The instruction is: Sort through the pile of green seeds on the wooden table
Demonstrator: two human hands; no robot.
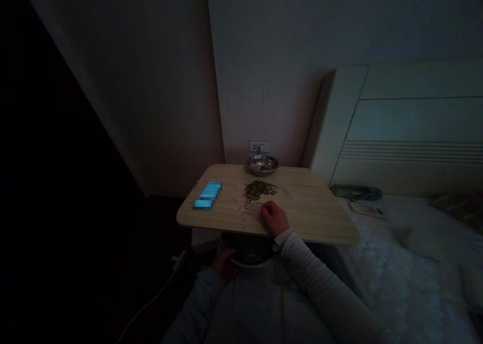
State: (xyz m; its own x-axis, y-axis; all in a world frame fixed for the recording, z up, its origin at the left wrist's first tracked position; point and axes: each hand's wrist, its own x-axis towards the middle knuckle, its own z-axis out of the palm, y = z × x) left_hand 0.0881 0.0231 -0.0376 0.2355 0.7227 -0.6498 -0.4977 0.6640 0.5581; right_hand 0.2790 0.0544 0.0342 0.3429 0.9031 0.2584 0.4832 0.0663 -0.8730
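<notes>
A loose pile of small, dark green beans point(259, 189) lies on the light wooden tabletop point(309, 203), with some scattered toward the near edge. My right hand point(274, 219) rests on the board just in front of the pile, its fingers curled in; whatever they may hold is hidden. Below the near edge, in deep shadow, my left hand point(225, 265) grips the side of a bowl point(252, 266) with a pale rim, held close against my body. The bowl's inside is too dark to make out.
At the table's back stands a shiny metal bowl point(262, 166), below a wall socket point(259, 146). A phone point(208, 195) with a lit, blurred screen lies on the left. To the right is a bed point(396, 268) with a remote control point(369, 210). A white cable point(151, 299) trails at lower left.
</notes>
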